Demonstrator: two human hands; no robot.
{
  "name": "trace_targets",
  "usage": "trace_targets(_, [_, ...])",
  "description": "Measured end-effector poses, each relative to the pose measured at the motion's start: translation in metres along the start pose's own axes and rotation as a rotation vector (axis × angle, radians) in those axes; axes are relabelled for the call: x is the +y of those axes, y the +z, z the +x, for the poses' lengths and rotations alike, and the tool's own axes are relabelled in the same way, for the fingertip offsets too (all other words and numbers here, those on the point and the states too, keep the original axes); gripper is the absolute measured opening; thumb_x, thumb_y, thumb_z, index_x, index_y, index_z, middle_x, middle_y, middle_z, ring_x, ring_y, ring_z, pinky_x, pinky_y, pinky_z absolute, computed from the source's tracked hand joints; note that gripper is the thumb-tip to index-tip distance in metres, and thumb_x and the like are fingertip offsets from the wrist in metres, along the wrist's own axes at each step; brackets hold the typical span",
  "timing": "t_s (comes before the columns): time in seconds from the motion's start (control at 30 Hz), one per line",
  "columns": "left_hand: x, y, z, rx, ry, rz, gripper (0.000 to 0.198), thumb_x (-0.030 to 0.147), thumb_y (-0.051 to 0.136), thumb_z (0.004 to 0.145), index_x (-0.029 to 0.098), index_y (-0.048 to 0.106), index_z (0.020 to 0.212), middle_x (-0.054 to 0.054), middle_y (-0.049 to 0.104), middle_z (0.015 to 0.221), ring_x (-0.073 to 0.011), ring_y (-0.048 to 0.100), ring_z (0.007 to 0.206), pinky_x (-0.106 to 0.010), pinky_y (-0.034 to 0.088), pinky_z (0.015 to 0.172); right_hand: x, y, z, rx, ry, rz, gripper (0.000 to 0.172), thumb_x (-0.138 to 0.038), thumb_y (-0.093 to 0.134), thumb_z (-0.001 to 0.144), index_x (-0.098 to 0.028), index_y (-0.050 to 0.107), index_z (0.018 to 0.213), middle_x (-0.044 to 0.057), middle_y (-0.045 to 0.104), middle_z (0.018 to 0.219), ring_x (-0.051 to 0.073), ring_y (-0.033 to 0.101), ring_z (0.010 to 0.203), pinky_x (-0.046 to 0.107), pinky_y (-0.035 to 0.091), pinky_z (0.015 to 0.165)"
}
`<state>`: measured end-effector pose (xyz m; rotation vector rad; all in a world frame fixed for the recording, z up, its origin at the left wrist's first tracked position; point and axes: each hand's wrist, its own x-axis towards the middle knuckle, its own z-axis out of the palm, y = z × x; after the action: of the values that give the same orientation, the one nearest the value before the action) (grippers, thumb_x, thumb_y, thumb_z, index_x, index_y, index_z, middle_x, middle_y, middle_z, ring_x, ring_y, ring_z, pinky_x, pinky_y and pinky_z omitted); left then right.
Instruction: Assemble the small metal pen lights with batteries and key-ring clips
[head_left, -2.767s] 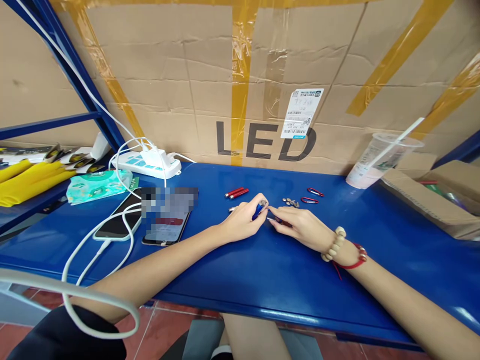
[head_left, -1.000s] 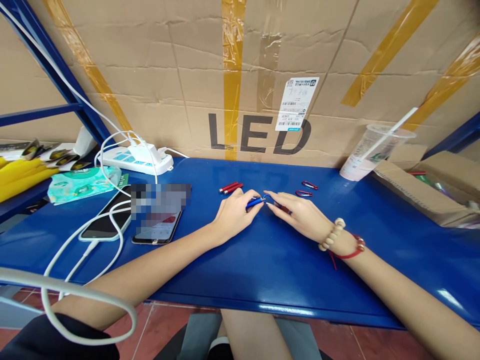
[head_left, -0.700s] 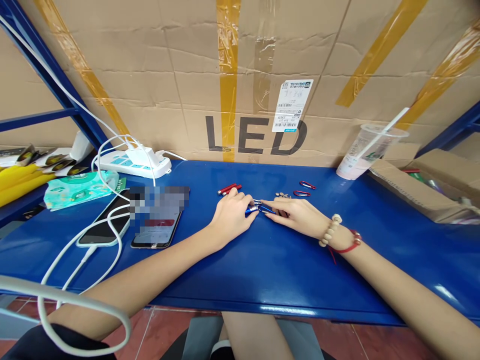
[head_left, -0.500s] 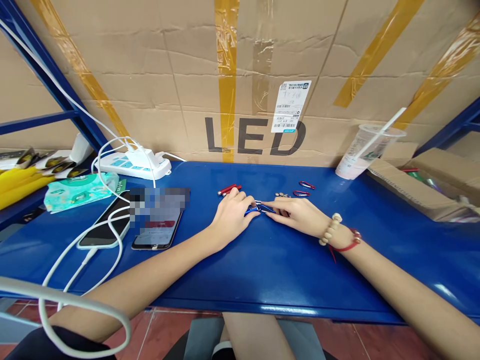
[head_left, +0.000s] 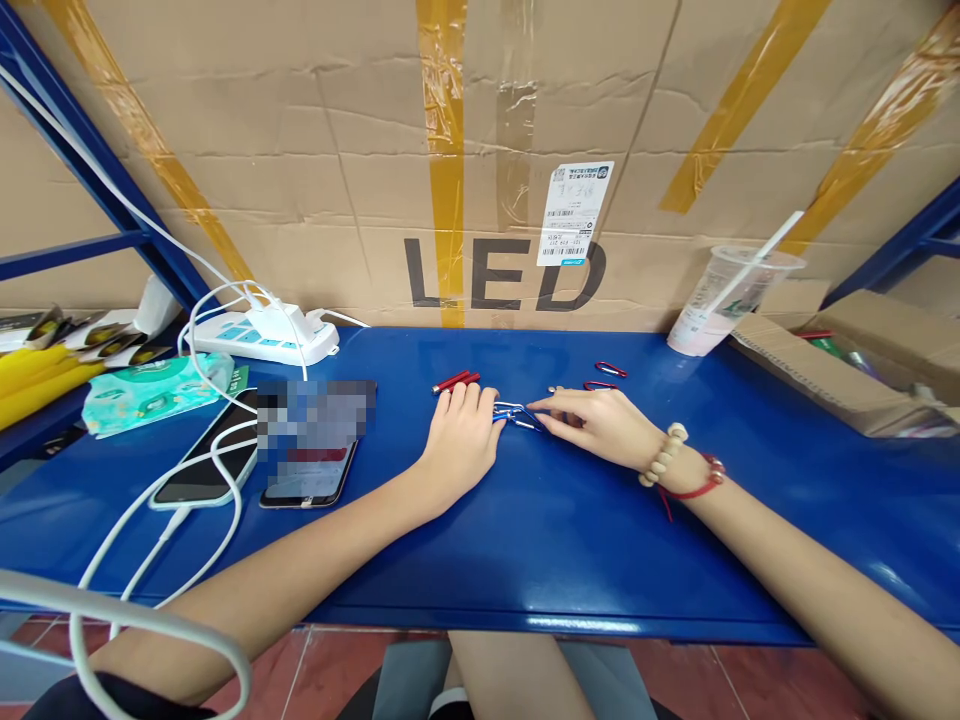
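Blue carabiners [head_left: 517, 416] with silver gates span the gap between my hands, low over the tabletop. How many there are I cannot make out. My left hand [head_left: 459, 440] is closed round their left end, thumb against the fingers. At the other end, my right hand [head_left: 600, 425] pinches a blue carabiner with thumb and index finger. Two red tubes [head_left: 456, 382] with silver ends lie just beyond my left fingers. Past my right hand are a red carabiner [head_left: 610, 370] and another red carabiner [head_left: 600, 385], the latter partly covered. Small round pieces beside them are mostly hidden.
Two phones, one a black-screened phone [head_left: 210, 460], lie left on the blue table [head_left: 525, 560] among white cables. Behind them are a power strip [head_left: 262, 340] and a tissue pack [head_left: 154, 392]. A drink cup [head_left: 727, 305] and an open cardboard box [head_left: 840, 375] stand right.
The blue carabiners show more between my hands, which have moved slightly apart. My left hand has shifted a little left and turned flatter. The view has moved slightly.
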<state>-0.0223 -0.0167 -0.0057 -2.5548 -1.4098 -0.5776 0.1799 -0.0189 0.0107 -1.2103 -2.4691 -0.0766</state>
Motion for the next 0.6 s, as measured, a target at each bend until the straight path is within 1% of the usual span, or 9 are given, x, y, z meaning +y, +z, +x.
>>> trace_targets(0.07, [-0.002,0.002,0.002,-0.004,-0.008,0.005,0.025,0.027,0.038,0.089,0.015,0.05,0.107,-0.011,0.055,0.103,-0.0238,0.046,0.097,-0.038,0.035,0.086,0.0,-0.002,0.0,0.051,0.046,-0.035,0.027,-0.032,0.043,0.088,-0.024,0.065,0.101,0.0,0.068,0.08,0.01,0.06,0.065,0.019,0.039,0.054])
trace_targets(0.17, [-0.006,0.003,0.004,-0.011,-0.035,0.014,0.024,0.024,0.038,0.088,0.015,0.049,0.108,-0.01,0.055,0.105,-0.024,0.046,0.098,-0.037,0.035,0.085,0.002,-0.007,0.001,0.191,0.17,-0.096,0.027,-0.032,0.043,0.086,-0.023,0.066,0.097,0.0,0.068,0.08,0.009,0.058,0.058,0.019,0.038,0.051])
trace_targets(0.23, [-0.008,0.002,0.005,-0.015,-0.049,0.012,0.025,0.023,0.039,0.087,0.015,0.049,0.108,-0.01,0.054,0.105,-0.024,0.045,0.098,-0.037,0.036,0.083,0.003,-0.01,0.001,0.286,0.248,-0.112,0.027,-0.033,0.044,0.085,-0.023,0.067,0.095,0.0,0.068,0.078,0.009,0.057,0.055,0.019,0.038,0.05])
trace_targets(0.3, [-0.01,0.0,0.007,-0.011,-0.064,0.007,0.026,0.024,0.041,0.086,0.014,0.049,0.109,-0.01,0.054,0.105,-0.0242,0.045,0.096,-0.036,0.036,0.082,0.005,-0.011,0.001,0.346,0.296,-0.111,0.027,-0.033,0.044,0.084,-0.023,0.067,0.094,0.0,0.067,0.074,0.009,0.056,0.053,0.019,0.037,0.048])
trace_targets(0.4, [-0.015,-0.005,0.01,0.015,-0.107,0.018,0.028,0.027,0.043,0.085,0.014,0.051,0.108,-0.01,0.054,0.102,-0.0252,0.045,0.094,-0.037,0.036,0.079,0.005,-0.011,0.001,0.364,0.311,-0.103,0.026,-0.032,0.044,0.084,-0.023,0.067,0.093,-0.001,0.066,0.072,0.009,0.056,0.053,0.019,0.037,0.048])
trace_targets(0.47, [-0.02,-0.007,0.014,0.027,-0.145,0.047,0.027,0.028,0.039,0.087,0.014,0.053,0.107,-0.011,0.054,0.1,-0.0258,0.045,0.092,-0.037,0.035,0.078,0.004,-0.01,0.001,0.354,0.306,-0.102,0.025,-0.032,0.045,0.084,-0.023,0.067,0.092,-0.001,0.066,0.072,0.009,0.056,0.053,0.019,0.037,0.048])
trace_targets(0.53, [-0.025,-0.007,0.016,0.018,-0.169,0.087,0.029,0.026,0.034,0.089,0.015,0.055,0.106,-0.012,0.055,0.099,-0.0263,0.045,0.092,-0.037,0.034,0.077,0.003,-0.01,0.001,0.344,0.301,-0.102,0.025,-0.031,0.045,0.083,-0.024,0.067,0.092,-0.001,0.065,0.071,0.009,0.056,0.053,0.019,0.038,0.048])
trace_targets(0.6, [-0.031,-0.006,0.019,-0.008,-0.175,0.116,0.03,0.025,0.033,0.09,0.015,0.056,0.106,-0.012,0.055,0.1,-0.0269,0.045,0.093,-0.037,0.034,0.077,0.003,-0.009,0.0,0.34,0.296,-0.099,0.024,-0.031,0.046,0.083,-0.024,0.067,0.091,-0.002,0.065,0.071,0.008,0.055,0.052,0.019,0.037,0.048])
